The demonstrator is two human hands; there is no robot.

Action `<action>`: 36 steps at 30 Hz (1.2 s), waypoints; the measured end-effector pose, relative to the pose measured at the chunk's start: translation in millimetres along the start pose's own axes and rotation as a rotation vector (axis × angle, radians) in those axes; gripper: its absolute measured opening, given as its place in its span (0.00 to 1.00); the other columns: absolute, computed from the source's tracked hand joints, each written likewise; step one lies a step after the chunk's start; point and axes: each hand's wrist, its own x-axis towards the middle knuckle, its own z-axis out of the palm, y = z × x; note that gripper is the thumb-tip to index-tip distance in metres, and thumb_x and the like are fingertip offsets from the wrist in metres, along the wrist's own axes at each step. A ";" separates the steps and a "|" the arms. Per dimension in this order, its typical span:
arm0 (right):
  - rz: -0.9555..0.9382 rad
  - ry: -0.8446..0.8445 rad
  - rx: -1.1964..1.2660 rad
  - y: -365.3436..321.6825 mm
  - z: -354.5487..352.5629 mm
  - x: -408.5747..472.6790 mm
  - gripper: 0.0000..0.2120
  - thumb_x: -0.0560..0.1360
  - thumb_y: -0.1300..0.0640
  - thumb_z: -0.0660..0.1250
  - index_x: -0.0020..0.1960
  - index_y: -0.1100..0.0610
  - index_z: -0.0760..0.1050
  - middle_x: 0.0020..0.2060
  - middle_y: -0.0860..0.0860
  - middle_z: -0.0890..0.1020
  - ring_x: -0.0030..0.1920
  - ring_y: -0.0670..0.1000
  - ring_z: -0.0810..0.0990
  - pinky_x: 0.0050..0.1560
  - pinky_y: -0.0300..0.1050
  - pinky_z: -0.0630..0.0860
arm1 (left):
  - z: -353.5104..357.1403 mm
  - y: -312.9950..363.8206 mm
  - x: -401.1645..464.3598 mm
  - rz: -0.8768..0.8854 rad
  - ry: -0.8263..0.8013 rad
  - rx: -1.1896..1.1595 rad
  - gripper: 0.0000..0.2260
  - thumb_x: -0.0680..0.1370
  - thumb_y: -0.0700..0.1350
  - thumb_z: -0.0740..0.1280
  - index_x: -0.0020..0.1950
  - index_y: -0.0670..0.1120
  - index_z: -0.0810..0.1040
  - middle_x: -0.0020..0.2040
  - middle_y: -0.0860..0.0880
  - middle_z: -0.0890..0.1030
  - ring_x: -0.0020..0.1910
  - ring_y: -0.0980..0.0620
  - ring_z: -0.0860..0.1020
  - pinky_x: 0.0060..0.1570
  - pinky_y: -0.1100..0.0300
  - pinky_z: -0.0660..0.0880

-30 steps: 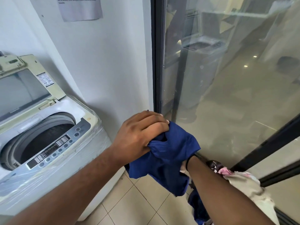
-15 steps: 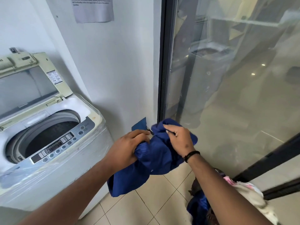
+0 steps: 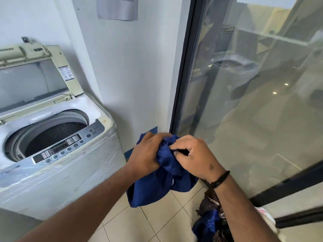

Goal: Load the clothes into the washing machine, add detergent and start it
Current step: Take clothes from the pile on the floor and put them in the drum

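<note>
Loading step: both hands, left (image 3: 146, 152) and right (image 3: 195, 157), curled tight around a bunched blue garment (image 3: 157, 186) at centre frame, just right of the open washing machine (image 3: 52, 137) at left; next likely swing it left, drop into drum.

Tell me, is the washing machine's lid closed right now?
No, the washing machine has its lid raised upright at the back, leaving the drum open to view.
</note>
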 end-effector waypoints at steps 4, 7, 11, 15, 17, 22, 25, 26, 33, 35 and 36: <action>0.071 0.208 0.023 11.0 -3.9 3.8 0.12 0.72 0.51 0.68 0.53 0.51 0.83 0.52 0.43 0.81 0.58 0.44 0.77 0.60 0.40 0.74 | 1.9 9.3 -2.9 0.167 0.017 0.104 0.18 0.68 0.43 0.73 0.57 0.51 0.76 0.49 0.57 0.79 0.53 0.53 0.70 0.41 0.50 0.77; 0.340 0.100 0.125 41.9 3.2 9.6 0.28 0.73 0.32 0.61 0.70 0.42 0.72 0.73 0.44 0.67 0.75 0.45 0.62 0.74 0.45 0.59 | -3.7 18.3 -7.6 0.341 0.038 0.120 0.13 0.71 0.41 0.72 0.54 0.49 0.78 0.50 0.55 0.80 0.54 0.51 0.71 0.46 0.54 0.75; 0.677 -0.210 0.306 79.3 20.9 11.9 0.35 0.72 0.23 0.51 0.76 0.35 0.61 0.79 0.43 0.53 0.80 0.49 0.43 0.78 0.56 0.40 | -15.9 33.3 -3.4 0.525 0.068 0.117 0.09 0.75 0.41 0.71 0.54 0.46 0.82 0.53 0.52 0.82 0.58 0.47 0.73 0.57 0.56 0.73; 0.796 -0.228 0.731 73.7 15.5 7.1 0.45 0.69 0.23 0.60 0.75 0.52 0.67 0.72 0.50 0.71 0.71 0.49 0.71 0.74 0.50 0.64 | -21.1 38.3 2.4 0.578 0.048 0.147 0.08 0.77 0.42 0.69 0.55 0.45 0.82 0.56 0.50 0.82 0.68 0.44 0.71 0.67 0.54 0.70; 0.764 -0.151 0.800 70.7 15.6 5.7 0.44 0.67 0.23 0.61 0.70 0.54 0.73 0.64 0.51 0.79 0.64 0.52 0.78 0.69 0.53 0.71 | -22.1 32.7 3.6 0.549 0.030 0.163 0.08 0.77 0.42 0.68 0.56 0.45 0.81 0.57 0.50 0.82 0.71 0.45 0.69 0.70 0.53 0.69; 0.645 -0.392 1.227 43.2 20.1 -1.3 0.33 0.74 0.43 0.72 0.72 0.60 0.69 0.59 0.56 0.80 0.62 0.54 0.79 0.67 0.48 0.69 | -26.8 17.8 7.7 0.440 0.025 0.176 0.16 0.72 0.35 0.71 0.58 0.45 0.79 0.60 0.50 0.80 0.70 0.44 0.70 0.69 0.52 0.69; 0.411 -0.499 0.955 26.5 7.4 7.3 0.38 0.66 0.60 0.77 0.73 0.58 0.66 0.63 0.56 0.79 0.67 0.56 0.77 0.65 0.50 0.74 | -27.3 10.4 10.9 0.382 -0.011 0.155 0.19 0.71 0.38 0.73 0.61 0.45 0.76 0.63 0.49 0.76 0.70 0.45 0.69 0.68 0.52 0.69; 0.369 -0.525 0.828 18.8 5.2 10.7 0.40 0.64 0.63 0.79 0.73 0.56 0.66 0.64 0.55 0.79 0.66 0.55 0.77 0.66 0.51 0.74 | -26.9 8.3 11.4 0.355 -0.015 0.143 0.21 0.70 0.39 0.73 0.62 0.46 0.73 0.65 0.47 0.73 0.69 0.45 0.69 0.66 0.52 0.71; 0.156 -0.177 -0.068 -13.5 25.9 17.6 0.23 0.66 0.62 0.71 0.59 0.51 0.70 0.48 0.49 0.80 0.45 0.52 0.81 0.45 0.52 0.82 | -21.6 -0.8 11.6 0.202 0.154 -0.028 0.27 0.72 0.49 0.73 0.64 0.47 0.62 0.75 0.39 0.59 0.74 0.41 0.65 0.61 0.46 0.75; 0.030 -0.108 -0.255 -14.4 23.0 20.8 0.18 0.69 0.62 0.69 0.58 0.54 0.73 0.49 0.51 0.79 0.47 0.57 0.80 0.44 0.51 0.80 | -24.7 -2.3 11.0 0.168 0.157 -0.096 0.35 0.68 0.51 0.79 0.66 0.48 0.60 0.77 0.41 0.57 0.76 0.45 0.63 0.65 0.49 0.73; -0.029 -0.104 -0.324 -13.4 19.9 22.0 0.19 0.70 0.61 0.68 0.61 0.54 0.74 0.52 0.50 0.79 0.49 0.57 0.80 0.44 0.49 0.79 | -26.7 -4.3 10.2 0.159 0.146 -0.116 0.43 0.65 0.54 0.81 0.70 0.48 0.58 0.78 0.42 0.56 0.77 0.46 0.62 0.68 0.51 0.71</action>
